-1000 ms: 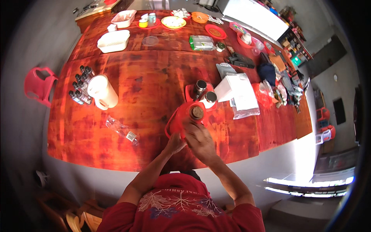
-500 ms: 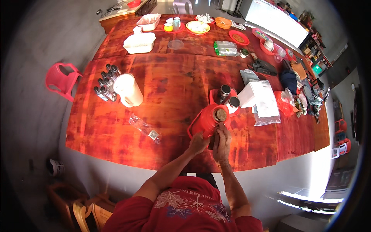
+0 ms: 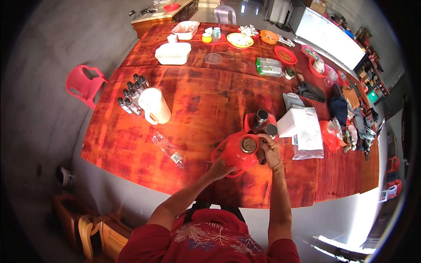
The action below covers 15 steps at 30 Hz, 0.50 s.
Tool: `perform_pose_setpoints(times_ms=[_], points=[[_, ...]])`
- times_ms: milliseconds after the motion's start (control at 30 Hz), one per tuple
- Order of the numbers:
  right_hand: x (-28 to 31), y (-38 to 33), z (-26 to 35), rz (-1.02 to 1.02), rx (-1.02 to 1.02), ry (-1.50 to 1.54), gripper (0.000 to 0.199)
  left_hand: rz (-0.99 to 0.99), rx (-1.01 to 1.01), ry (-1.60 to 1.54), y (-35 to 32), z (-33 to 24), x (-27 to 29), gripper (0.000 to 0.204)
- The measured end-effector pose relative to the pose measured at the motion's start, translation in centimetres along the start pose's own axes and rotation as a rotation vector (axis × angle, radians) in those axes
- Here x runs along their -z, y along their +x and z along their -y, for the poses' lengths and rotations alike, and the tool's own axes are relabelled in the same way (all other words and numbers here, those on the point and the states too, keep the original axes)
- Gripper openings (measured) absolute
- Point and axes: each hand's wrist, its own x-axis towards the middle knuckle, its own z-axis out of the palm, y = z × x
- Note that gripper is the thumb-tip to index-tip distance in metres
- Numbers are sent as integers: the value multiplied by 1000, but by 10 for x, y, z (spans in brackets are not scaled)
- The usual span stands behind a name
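We steady the red thermos jug [image 3: 239, 151] near the worktop [image 3: 197, 109] front edge w/ left hand [image 3: 220, 168] wrapped round its base/handle side, right hand [image 3: 270, 150] curled at its rim by the stopper; keep it upright & firm. Obstacles: two dark flasks [image 3: 264, 122] just behind, white bag [image 3: 302, 127] to the right; white pitcher [image 3: 153, 105] well apart.

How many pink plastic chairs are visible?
1: a pink chair stands on the floor off the table's left edge, near the white jug. Others may be hidden beyond the frame.
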Motion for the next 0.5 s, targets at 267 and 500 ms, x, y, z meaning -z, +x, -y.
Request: perform_pose_setpoints(times_ms=[267, 500], points=[[-7, -33, 0, 135, 136, 116, 34, -14, 434, 234, 2, -85, 50, 67], [-11, -6, 9, 54, 320, -24, 27, -332, -33, 779, 5, -139, 1, 91]])
